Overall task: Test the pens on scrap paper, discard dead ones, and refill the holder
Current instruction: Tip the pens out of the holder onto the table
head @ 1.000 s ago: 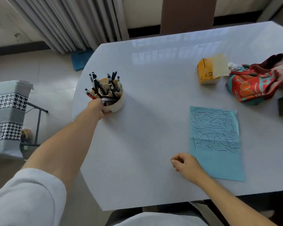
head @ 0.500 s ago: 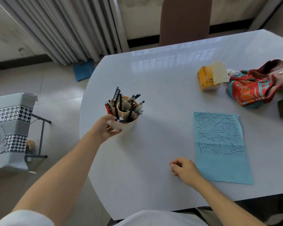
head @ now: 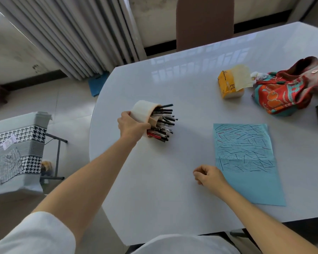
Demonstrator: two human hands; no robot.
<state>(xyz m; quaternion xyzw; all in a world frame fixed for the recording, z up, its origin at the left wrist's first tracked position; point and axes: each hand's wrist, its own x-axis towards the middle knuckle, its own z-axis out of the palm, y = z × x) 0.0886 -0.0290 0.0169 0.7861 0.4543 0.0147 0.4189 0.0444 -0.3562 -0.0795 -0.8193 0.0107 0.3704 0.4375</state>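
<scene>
White table (head: 172,189), blue paper (head: 246,162), tissues (head: 226,87)

One holder (head: 142,111); one scribbled paper (head: 246,162); two hands.
</scene>
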